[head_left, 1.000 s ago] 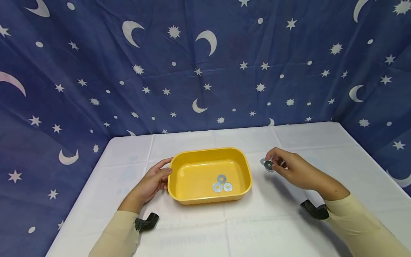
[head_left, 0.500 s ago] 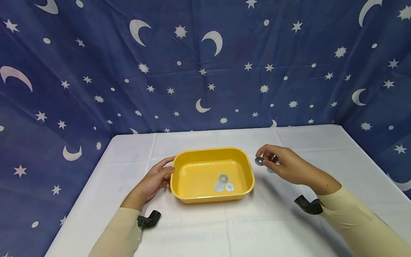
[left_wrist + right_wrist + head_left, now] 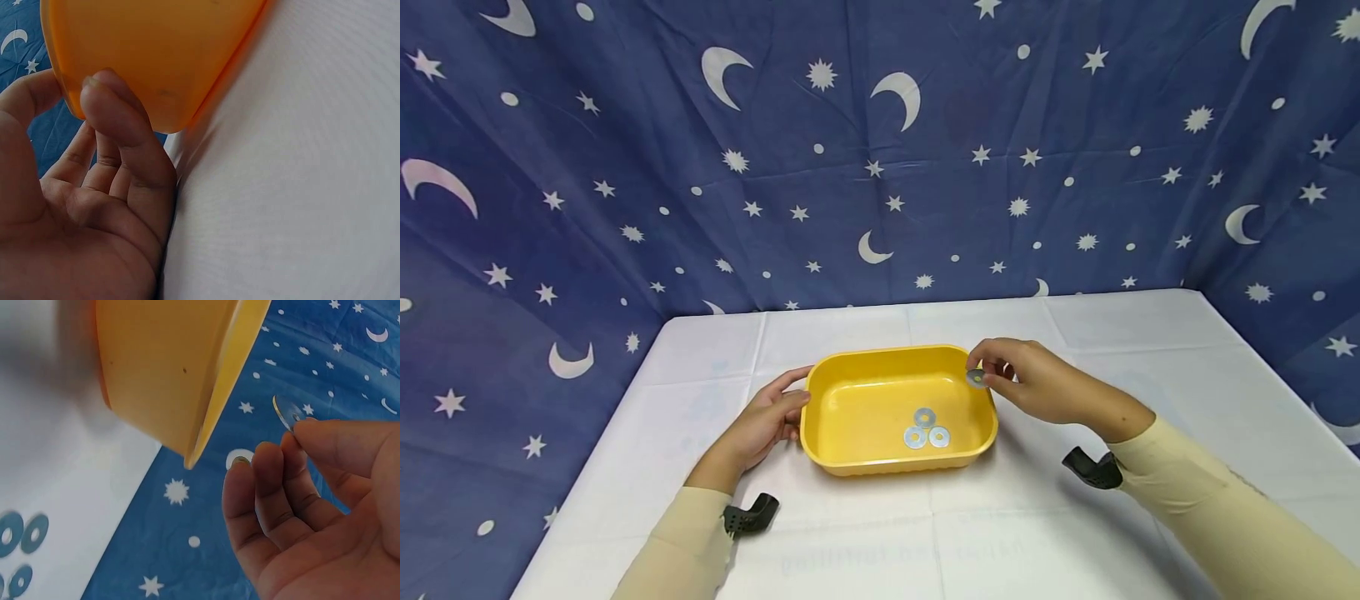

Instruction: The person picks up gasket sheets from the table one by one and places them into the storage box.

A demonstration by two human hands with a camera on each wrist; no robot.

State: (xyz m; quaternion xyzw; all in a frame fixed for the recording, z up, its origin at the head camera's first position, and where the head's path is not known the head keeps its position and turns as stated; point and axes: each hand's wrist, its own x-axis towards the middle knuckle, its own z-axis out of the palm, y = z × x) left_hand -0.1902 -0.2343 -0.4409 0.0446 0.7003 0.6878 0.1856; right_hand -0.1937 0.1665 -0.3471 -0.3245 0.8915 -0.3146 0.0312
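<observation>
A yellow plastic tray (image 3: 895, 468) stands on the white cloth, with three flat metal washers (image 3: 907, 438) lying near its front right. My left hand (image 3: 766, 427) holds its left end, thumb at the rim and the other fingers behind the outer wall. Between thumb and index finger, my right hand (image 3: 1037, 383) pinches another washer (image 3: 285, 412) over the tray's right rim. The remaining right fingers are bent and hold nothing. Loose washers (image 3: 25, 535) on the cloth appear in the right wrist view; the right hand hides them from the head camera.
White cloth (image 3: 850, 533) covers the table. Behind and at both sides hangs a blue curtain (image 3: 955, 233) printed with moons and stars. A black wrist mount (image 3: 752, 515) sits on the left sleeve, and another black mount (image 3: 1093, 469) on the right.
My right hand has lifted a washer from the cloth on the right and carried it left to the tray's right rim. The left hand keeps its hold on the tray.
</observation>
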